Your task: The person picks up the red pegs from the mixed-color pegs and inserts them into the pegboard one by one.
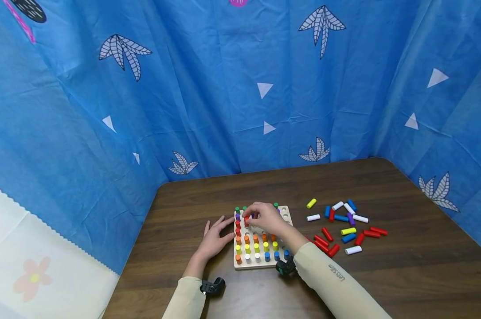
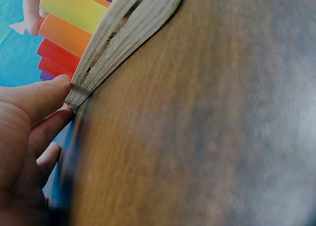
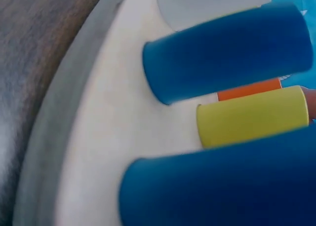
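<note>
A pale wooden pegboard (image 1: 260, 264) holds rows of upright colored pegs: orange, white and blue along the near edge, yellow and orange behind them. Between thumb and fingers my right hand (image 1: 264, 217) pinches a red peg (image 1: 246, 221) at the board's second column from the left. Whether its lower end sits in a hole I cannot tell. My left hand (image 1: 214, 240) rests beside the board's left edge, and in the left wrist view the thumb and fingers (image 2: 47, 95) touch the board's corner. Blue pegs (image 3: 227, 53) and a yellow peg (image 3: 254, 116) fill the right wrist view.
Loose pegs lie scattered on the brown table (image 1: 416, 274) right of the board, among them a red peg (image 1: 326, 234), a white peg (image 1: 353, 250), a blue peg (image 1: 348, 238) and a yellow peg (image 1: 311, 203). A blue patterned curtain (image 1: 224, 88) hangs behind the table.
</note>
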The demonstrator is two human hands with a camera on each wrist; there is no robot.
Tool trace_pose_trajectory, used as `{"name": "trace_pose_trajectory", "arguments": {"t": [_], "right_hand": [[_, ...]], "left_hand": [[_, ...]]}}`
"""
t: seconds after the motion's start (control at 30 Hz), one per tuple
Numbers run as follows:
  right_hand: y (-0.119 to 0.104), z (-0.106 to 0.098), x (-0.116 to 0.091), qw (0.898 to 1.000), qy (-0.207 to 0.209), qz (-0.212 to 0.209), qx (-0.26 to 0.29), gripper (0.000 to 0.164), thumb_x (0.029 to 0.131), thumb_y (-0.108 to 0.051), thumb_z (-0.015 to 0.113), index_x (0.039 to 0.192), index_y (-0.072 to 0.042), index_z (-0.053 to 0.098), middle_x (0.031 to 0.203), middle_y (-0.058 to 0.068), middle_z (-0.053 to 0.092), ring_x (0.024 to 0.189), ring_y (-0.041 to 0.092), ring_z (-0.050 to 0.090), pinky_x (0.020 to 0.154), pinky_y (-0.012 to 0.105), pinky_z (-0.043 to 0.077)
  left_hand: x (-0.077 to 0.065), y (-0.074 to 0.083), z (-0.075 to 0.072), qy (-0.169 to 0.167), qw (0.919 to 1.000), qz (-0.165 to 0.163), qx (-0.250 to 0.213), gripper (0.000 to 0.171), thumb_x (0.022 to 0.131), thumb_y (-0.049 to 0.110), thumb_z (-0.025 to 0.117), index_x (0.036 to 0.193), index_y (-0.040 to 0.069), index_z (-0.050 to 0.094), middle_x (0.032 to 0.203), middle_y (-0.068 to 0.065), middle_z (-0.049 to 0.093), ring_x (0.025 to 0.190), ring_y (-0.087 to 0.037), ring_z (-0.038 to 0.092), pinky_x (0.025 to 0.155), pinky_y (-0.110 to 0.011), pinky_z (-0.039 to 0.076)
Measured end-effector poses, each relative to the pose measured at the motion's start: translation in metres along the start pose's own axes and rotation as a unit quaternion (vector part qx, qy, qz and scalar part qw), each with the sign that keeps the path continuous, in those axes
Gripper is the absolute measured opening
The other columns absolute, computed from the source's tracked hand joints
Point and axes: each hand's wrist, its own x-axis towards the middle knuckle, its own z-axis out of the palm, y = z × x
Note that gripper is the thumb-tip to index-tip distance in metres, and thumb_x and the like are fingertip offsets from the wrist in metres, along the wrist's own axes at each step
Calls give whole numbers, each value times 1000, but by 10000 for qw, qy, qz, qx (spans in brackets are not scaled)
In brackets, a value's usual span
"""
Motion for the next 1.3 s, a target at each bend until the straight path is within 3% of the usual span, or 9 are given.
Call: {"name": "trace_pose_trajectory", "arguments": {"t": [0.7,1.3], "right_hand": [[2,7,3,9987,-147,26,-488,13,90,-19,75,102,-20,76,94,-8,66,72,10,53,59,23,45],[3,5,1,9996,-44,93,-274,14,89,-17,75,103,-21,76,97,-7,67,75,10,55,64,22,49]], "left_hand": [[0,-1,-1,-9,10000,37,34,50,94,31,68,143,23,58,153,-8,50,151,-31,32,124,-63,-5],[0,0,-2,-34,10000,28,-18,51,93,32,69,142,22,58,152,-9,51,151,-32,32,123,-64,-5]]}}
